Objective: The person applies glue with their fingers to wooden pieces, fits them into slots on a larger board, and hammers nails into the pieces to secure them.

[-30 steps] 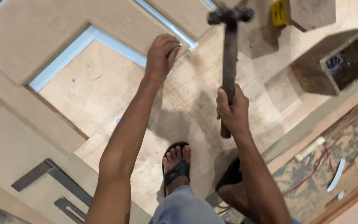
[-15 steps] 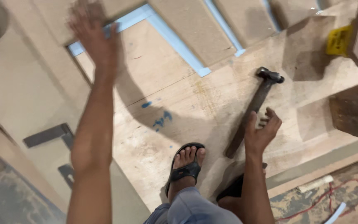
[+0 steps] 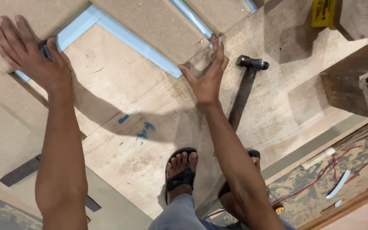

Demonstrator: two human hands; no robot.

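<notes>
My left hand [image 3: 26,53] presses flat, fingers spread, on the left corner of a brown fibreboard panel [image 3: 158,25] edged with light blue strip [image 3: 139,44]. My right hand [image 3: 207,70] is open against the panel's right corner, fingers along its edge. A hammer [image 3: 245,87] with a dark handle lies free on the plywood sheet [image 3: 120,106] just right of my right wrist. My feet in black sandals [image 3: 179,174] stand on the plywood below.
A dark wooden box [image 3: 354,81] sits at the right, a yellow object [image 3: 323,12] at the top right. Metal squares [image 3: 22,170] lie at the lower left. Red wires and white scraps [image 3: 341,181] litter the floor at the lower right.
My right hand swung the hammer, laid it down on the plywood and moved to the panel's corner. My left hand shifted left along the panel.
</notes>
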